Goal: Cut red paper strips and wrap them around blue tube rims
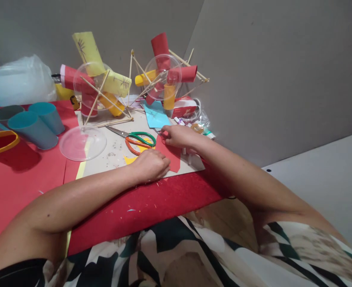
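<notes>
A cut piece of red paper (172, 156) lies on a grey board (101, 153) between my two hands. My left hand (151, 164) is curled low over the paper's left edge, holding it against the board. At the paper's top edge, my right hand (178, 137) has its fingers pinched together; a thin dark tip shows by them, too small to name. Scissors (134, 138) with one green and one orange handle lie just beyond my left hand, blades pointing left. Yellow paper scraps (130, 160) stick out under them. Light blue paper (156, 114) lies beyond my right hand.
Two stick-framed pinwheels, a yellow-and-red one (89, 85) and a red-and-orange one (164, 75), stand at the back. Blue cups (34, 127), a red cup (11, 149) and a clear plastic lid (83, 143) are at left. Glue sticks (180, 121) lie at right, near the grey wall (268, 71).
</notes>
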Tool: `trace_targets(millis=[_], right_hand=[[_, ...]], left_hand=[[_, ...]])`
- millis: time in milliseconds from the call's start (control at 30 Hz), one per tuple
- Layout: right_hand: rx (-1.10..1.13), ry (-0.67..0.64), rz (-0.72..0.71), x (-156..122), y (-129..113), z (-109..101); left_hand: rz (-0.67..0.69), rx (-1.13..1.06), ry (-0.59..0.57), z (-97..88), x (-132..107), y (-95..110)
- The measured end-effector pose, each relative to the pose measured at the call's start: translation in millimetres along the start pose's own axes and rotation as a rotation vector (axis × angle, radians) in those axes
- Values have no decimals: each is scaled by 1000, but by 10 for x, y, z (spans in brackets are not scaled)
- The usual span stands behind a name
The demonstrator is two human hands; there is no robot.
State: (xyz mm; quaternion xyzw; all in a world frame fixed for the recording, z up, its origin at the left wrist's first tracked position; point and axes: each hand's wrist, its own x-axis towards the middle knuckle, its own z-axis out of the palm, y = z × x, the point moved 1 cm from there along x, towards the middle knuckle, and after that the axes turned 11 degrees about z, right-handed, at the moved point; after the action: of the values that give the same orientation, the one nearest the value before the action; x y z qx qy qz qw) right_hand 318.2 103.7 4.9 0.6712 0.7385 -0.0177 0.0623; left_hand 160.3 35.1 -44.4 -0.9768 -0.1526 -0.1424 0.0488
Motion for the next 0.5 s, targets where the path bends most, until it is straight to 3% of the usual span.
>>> trace_targets(millis=[100, 233, 367, 500], right_hand=[[-20, 19, 46, 16, 88, 16], [7, 72, 68, -134, 115, 9], [95, 58, -99, -474, -46, 31], [114, 10, -257, -732, -204, 117]], left_hand=[[-83, -12, 15, -132, 4, -83], [-277, -1, -19, -306, -56, -344], [-355, -45, -118, -365, -119, -565], [-316, -96, -146, -359, -104, -550]])
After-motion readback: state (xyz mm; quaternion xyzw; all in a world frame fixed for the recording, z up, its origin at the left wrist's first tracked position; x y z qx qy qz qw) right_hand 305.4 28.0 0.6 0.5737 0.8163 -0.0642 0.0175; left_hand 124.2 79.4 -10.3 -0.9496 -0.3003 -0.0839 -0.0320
